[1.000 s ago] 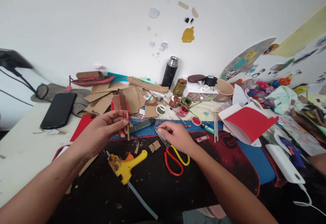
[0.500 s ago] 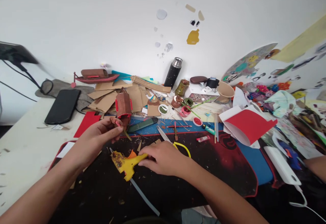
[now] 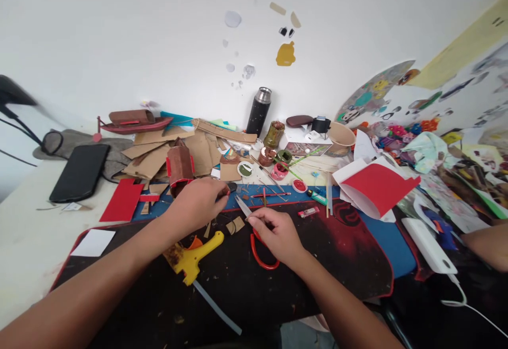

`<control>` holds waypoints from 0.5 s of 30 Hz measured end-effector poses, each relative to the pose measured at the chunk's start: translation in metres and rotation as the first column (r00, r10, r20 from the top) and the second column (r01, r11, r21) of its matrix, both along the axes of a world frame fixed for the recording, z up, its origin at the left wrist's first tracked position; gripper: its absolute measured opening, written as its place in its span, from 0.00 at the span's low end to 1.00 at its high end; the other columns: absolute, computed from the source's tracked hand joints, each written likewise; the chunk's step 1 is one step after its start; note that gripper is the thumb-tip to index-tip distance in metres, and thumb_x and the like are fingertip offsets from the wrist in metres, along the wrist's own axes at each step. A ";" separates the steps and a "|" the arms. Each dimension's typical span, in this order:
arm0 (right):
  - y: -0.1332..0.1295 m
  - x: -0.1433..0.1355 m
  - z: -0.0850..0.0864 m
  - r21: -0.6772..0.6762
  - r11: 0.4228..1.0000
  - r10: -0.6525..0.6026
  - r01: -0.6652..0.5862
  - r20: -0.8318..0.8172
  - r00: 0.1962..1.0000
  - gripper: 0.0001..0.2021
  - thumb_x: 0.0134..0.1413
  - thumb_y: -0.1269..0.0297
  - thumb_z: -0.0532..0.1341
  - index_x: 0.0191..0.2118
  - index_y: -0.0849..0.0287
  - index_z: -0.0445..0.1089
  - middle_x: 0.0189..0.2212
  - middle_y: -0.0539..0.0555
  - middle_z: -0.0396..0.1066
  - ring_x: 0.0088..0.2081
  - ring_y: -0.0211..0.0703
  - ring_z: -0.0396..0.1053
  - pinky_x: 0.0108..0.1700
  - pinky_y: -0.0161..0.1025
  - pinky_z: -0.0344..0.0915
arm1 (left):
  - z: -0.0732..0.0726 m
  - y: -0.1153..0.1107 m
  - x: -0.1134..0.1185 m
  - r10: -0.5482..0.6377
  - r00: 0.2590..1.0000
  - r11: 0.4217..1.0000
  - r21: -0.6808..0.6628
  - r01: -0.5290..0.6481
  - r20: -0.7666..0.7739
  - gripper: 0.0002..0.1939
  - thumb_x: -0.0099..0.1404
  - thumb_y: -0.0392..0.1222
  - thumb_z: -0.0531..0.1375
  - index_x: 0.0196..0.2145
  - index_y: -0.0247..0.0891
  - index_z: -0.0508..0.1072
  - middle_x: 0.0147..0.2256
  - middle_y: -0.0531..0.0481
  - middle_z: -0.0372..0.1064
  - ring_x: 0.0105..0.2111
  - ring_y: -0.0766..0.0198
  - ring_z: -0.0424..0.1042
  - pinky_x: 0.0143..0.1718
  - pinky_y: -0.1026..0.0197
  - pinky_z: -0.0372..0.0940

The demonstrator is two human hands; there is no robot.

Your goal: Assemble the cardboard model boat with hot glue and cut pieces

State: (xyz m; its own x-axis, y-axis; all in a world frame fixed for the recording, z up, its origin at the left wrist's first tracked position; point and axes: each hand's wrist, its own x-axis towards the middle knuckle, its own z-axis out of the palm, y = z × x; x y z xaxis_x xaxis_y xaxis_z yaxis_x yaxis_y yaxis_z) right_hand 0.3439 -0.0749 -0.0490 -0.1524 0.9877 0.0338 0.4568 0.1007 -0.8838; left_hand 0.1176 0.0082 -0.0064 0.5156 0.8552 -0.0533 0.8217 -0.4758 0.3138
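Note:
My right hand (image 3: 278,235) is closed around a pair of scissors (image 3: 243,206) near the handle. The blades point up and left, and a red loop shows below my fingers. My left hand (image 3: 202,200) is closed in a pinch beside the blade tips; what sits at its fingertips is too small and hidden to make out. Below it a yellow glue gun (image 3: 192,261) lies on the black mat, a translucent glue stick (image 3: 217,306) sticking out of its back. Just behind my left hand stands a brown roofed piece with red sides (image 3: 180,163), its lower part partly covered.
Cardboard scraps (image 3: 146,153), a small model boat (image 3: 135,122) and a black thermos (image 3: 259,113) stand along the wall. Paint pots (image 3: 267,155) sit mid-table. Red paper (image 3: 381,187) and a white power strip (image 3: 426,243) lie right, near another person's arm (image 3: 486,243). A phone (image 3: 81,171) lies left.
My right hand has let go of the glue gun, which now lies on the mat, and has taken the scissors. My left hand has moved right, toward the blades.

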 end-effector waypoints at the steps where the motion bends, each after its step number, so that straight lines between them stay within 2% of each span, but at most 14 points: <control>1: 0.002 0.003 -0.002 -0.016 0.999 -0.046 0.046 -0.041 0.998 0.14 0.66 0.53 0.63 0.36 0.57 0.79 0.23 0.48 0.71 0.25 0.39 0.65 0.30 0.36 0.59 | 0.000 0.004 0.005 -0.018 0.998 1.000 0.010 0.018 -0.056 0.14 0.74 0.41 0.55 0.43 0.37 0.81 0.43 0.38 0.83 0.45 0.46 0.81 0.46 0.51 0.71; 4: 0.009 0.011 -0.011 -0.057 0.982 -0.190 0.182 -0.177 0.966 0.17 0.65 0.48 0.63 0.34 0.57 0.76 0.20 0.46 0.64 0.22 0.38 0.59 0.26 0.36 0.56 | -0.003 0.012 0.017 -0.052 0.988 0.998 0.016 0.055 -0.143 0.14 0.74 0.41 0.56 0.42 0.37 0.82 0.41 0.37 0.83 0.44 0.45 0.82 0.44 0.51 0.71; 7: 0.013 0.016 -0.021 -0.074 0.958 -0.285 0.275 -0.295 0.912 0.21 0.64 0.43 0.64 0.33 0.57 0.74 0.20 0.46 0.62 0.21 0.37 0.55 0.24 0.35 0.55 | -0.005 0.013 0.023 -0.067 0.979 0.997 0.016 0.071 -0.194 0.14 0.73 0.41 0.58 0.50 0.35 0.80 0.41 0.36 0.83 0.43 0.43 0.82 0.43 0.51 0.71; 10: 0.012 0.019 -0.029 -0.085 0.948 -0.317 0.307 -0.343 0.884 0.21 0.64 0.42 0.64 0.35 0.57 0.75 0.20 0.46 0.63 0.21 0.37 0.54 0.23 0.35 0.53 | -0.005 0.014 0.028 -0.070 0.970 0.996 0.030 0.079 -0.234 0.16 0.73 0.43 0.60 0.54 0.34 0.77 0.42 0.34 0.83 0.44 0.40 0.82 0.44 0.49 0.71; 15: 0.008 0.020 -0.036 -0.097 0.938 -0.345 0.333 -0.359 0.867 0.20 0.65 0.43 0.63 0.37 0.57 0.77 0.23 0.49 0.68 0.22 0.38 0.58 0.23 0.35 0.54 | -0.007 0.022 0.043 -0.170 0.953 0.977 0.083 0.196 -0.250 0.12 0.73 0.42 0.61 0.49 0.34 0.79 0.47 0.35 0.80 0.50 0.42 0.79 0.52 0.48 0.70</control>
State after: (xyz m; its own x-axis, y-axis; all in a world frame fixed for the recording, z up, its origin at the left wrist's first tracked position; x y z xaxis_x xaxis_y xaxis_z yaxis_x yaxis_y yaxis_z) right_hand 0.3641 -0.0669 -0.0849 0.2089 0.9779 -0.0099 0.1026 -0.0320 -0.9942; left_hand 0.1602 0.0306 -0.0134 0.6468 0.7548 -0.1089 0.7622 -0.6448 0.0580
